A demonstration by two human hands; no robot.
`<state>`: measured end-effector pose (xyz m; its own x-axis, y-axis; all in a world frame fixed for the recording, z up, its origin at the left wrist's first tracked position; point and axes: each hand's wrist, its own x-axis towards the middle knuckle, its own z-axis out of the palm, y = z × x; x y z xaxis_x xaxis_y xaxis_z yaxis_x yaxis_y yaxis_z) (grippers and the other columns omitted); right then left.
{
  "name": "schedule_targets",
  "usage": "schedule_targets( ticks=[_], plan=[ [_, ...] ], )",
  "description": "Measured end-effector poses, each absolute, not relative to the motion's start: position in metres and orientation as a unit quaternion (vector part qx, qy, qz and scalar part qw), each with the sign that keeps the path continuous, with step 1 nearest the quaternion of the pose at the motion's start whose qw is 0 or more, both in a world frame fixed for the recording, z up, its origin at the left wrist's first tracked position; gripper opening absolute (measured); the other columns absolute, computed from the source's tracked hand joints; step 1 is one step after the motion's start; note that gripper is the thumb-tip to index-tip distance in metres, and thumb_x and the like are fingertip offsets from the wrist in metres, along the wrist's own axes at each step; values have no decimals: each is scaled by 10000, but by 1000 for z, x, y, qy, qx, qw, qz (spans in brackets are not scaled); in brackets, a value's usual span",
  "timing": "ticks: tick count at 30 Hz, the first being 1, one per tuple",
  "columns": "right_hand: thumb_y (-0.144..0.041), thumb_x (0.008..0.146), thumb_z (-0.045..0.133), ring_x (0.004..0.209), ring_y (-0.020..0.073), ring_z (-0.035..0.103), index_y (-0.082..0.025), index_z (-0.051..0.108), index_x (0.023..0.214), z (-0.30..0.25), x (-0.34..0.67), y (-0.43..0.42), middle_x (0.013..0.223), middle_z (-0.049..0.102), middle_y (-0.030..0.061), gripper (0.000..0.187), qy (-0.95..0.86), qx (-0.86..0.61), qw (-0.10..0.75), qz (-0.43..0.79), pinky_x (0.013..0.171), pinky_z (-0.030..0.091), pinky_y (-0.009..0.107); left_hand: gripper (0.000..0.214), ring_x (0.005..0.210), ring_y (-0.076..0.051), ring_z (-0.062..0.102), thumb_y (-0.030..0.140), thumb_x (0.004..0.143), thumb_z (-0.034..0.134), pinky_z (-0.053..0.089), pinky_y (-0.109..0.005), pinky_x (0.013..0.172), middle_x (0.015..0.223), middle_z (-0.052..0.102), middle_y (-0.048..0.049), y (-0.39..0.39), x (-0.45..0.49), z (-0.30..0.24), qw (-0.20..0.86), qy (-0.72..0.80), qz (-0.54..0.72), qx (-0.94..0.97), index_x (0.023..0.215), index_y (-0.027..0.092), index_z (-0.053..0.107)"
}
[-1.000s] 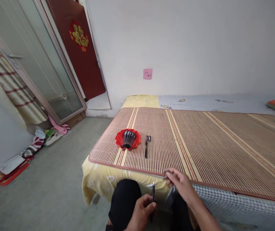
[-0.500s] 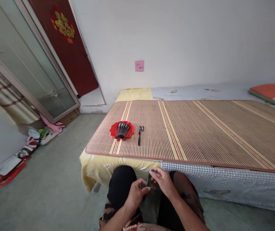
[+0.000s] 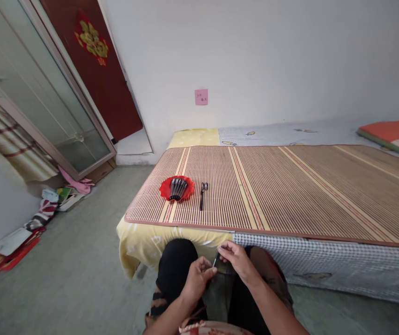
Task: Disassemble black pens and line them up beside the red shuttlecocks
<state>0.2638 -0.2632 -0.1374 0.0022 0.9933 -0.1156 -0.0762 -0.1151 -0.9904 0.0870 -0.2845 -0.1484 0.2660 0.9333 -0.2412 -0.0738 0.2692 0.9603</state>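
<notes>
Over my lap, in front of the bed's edge, my two hands hold a thin dark pen (image 3: 215,260) between them. My left hand (image 3: 196,281) is closed, its thumb and fingers pinching the pen's lower end. The upper end sits in the pinched fingertips of my right hand (image 3: 237,263). Fingers cover much of the pen. On the bed, a red scalloped plate (image 3: 163,190) carries several black pens (image 3: 178,187) lying side by side. Right of the plate a single black pen (image 3: 201,200) lies on the mat, with a short dark piece (image 3: 206,186), perhaps a cap, beside its top.
A striped bamboo mat (image 3: 297,200) covers the bed, over yellow and checked cloth. An orange folded item (image 3: 395,132) lies at the far right. A pink note (image 3: 201,97) sticks to the wall. Papers and bags (image 3: 10,246) lie along the floor at left, near a glass door (image 3: 56,93).
Both hands stay on the pen; they have shifted only slightly, and a lighter stretch of the pen now shows near my left thumb. The plate and the pens on the mat have not moved.
</notes>
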Motion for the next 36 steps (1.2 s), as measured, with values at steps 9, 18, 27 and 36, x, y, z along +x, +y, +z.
schedule_targets(
  ticks=[9, 18, 27, 36],
  plan=[
    [-665, 715, 752, 592, 154, 590, -175, 667, 753, -132, 264, -265, 645, 629, 5, 498, -468, -485, 484, 558, 575, 444, 270, 512, 524, -126, 532, 660, 759, 717, 381, -251, 540, 647, 684, -41, -289, 88, -136, 691, 416, 363, 467, 757, 154, 634],
    [-665, 705, 756, 596, 154, 586, -173, 672, 771, -140, 263, -264, 654, 628, 4, 504, -478, -482, 478, 557, 566, 439, 268, 538, 478, -120, 502, 654, 651, 815, 364, -247, 514, 584, 641, -15, -287, 88, -146, 686, 427, 383, 449, 693, 176, 572],
    [-649, 745, 734, 611, 157, 600, -167, 701, 820, -137, 262, -264, 697, 656, 20, 489, -496, -469, 465, 563, 579, 452, 270, 462, 496, -110, 520, 596, 757, 766, 349, -232, 516, 641, 656, -4, -289, 88, -139, 709, 407, 388, 424, 824, 172, 594],
    [-640, 762, 727, 638, 162, 621, -169, 713, 847, -130, 262, -267, 722, 674, 24, 479, -503, -468, 459, 564, 586, 468, 267, 521, 472, -99, 510, 668, 792, 692, 335, -233, 504, 621, 656, -25, -290, 87, -141, 710, 401, 386, 432, 731, 161, 586]
  ],
)
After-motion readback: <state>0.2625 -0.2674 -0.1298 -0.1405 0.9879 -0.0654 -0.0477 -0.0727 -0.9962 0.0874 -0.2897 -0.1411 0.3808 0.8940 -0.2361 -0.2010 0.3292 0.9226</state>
